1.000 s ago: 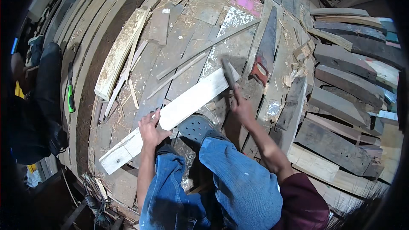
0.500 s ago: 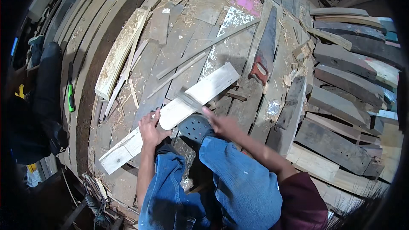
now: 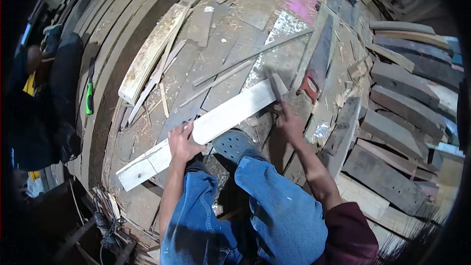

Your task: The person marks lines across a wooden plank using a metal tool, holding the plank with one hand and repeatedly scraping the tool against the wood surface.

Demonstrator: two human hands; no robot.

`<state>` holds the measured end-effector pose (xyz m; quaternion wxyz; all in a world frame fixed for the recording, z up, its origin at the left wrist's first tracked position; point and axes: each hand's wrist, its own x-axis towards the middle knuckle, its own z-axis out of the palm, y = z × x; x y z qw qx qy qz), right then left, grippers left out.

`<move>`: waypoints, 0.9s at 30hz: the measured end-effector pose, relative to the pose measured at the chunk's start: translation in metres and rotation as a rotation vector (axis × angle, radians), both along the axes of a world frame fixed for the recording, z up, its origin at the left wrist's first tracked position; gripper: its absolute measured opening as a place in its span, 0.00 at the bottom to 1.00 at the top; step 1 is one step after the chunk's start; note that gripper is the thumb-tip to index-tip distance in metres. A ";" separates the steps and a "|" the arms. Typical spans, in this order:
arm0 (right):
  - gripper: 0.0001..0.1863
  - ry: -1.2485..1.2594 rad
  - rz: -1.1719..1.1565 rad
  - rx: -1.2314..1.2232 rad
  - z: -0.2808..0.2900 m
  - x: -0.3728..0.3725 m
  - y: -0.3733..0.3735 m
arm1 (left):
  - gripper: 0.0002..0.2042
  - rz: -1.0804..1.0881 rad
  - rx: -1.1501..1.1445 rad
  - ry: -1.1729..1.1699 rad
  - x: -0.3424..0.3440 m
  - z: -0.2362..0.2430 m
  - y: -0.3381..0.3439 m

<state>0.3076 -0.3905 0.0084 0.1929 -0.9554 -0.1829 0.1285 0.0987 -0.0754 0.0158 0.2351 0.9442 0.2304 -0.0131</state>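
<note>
A long pale wooden board (image 3: 234, 110) lies slantwise in front of my feet. Its lower left stretch bears pencil lines; whether this stretch is a separate piece cannot be told, as my hand covers the join. My left hand (image 3: 181, 143) grips the board there, fingers over its far edge and thumb toward me. In my right hand (image 3: 290, 125) is a flat, dark grey blade-like tool (image 3: 277, 87), its exact kind blurred. The tool stands across the board's far right end. My perforated clog (image 3: 234, 146) is close beside the board's near edge.
A red-handled handsaw (image 3: 310, 86) lies right of the board. Thin wooden strips (image 3: 255, 55) and a thick pale beam (image 3: 153, 54) lie beyond it. Dark timber pieces (image 3: 387, 167) are stacked at right. A green-handled tool (image 3: 90, 98) rests at left, near another person (image 3: 41, 103).
My right hand has swept the tool up and right, from the board's middle to its far end. My left hand stays on the board. The view has shifted slightly.
</note>
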 end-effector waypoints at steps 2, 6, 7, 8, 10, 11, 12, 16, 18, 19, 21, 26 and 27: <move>0.38 0.070 -0.040 0.026 0.013 -0.011 0.011 | 0.53 -0.034 0.035 0.023 -0.005 -0.006 0.000; 0.35 0.309 0.372 0.116 0.005 -0.091 0.057 | 0.67 0.020 -0.014 0.084 -0.006 -0.010 0.003; 0.34 0.235 0.491 -0.093 0.008 -0.088 0.068 | 0.67 0.026 -0.010 0.093 -0.008 -0.008 0.005; 0.34 0.217 0.532 -0.131 0.015 -0.077 0.068 | 0.67 0.049 -0.025 0.053 -0.008 -0.005 0.006; 0.34 0.166 0.413 -0.151 -0.009 -0.041 0.029 | 0.67 0.054 -0.059 -0.016 0.007 -0.004 -0.004; 0.36 0.075 0.326 0.024 0.002 -0.029 0.026 | 0.68 0.055 -0.043 0.029 0.000 -0.006 0.003; 0.37 0.134 0.153 0.037 0.013 -0.019 0.024 | 0.68 0.049 -0.037 0.061 -0.001 -0.008 0.005; 0.37 0.049 0.196 0.201 0.007 -0.072 0.040 | 0.68 0.052 -0.030 0.072 0.009 -0.002 -0.008; 0.35 0.370 0.587 -0.055 0.025 -0.116 0.073 | 0.67 0.083 -0.025 0.111 0.003 -0.004 -0.001; 0.36 0.276 0.680 -0.133 0.022 -0.120 0.072 | 0.67 0.093 -0.028 0.106 0.002 -0.003 -0.003; 0.35 0.195 0.607 -0.202 0.002 -0.092 0.061 | 0.67 0.092 -0.023 0.073 0.003 0.000 -0.004; 0.37 0.016 0.050 0.172 0.005 -0.038 0.033 | 0.69 0.098 -0.006 0.090 0.012 0.004 -0.011; 0.37 0.010 0.182 0.153 0.004 -0.064 0.048 | 0.69 0.097 -0.004 0.095 0.013 0.003 -0.009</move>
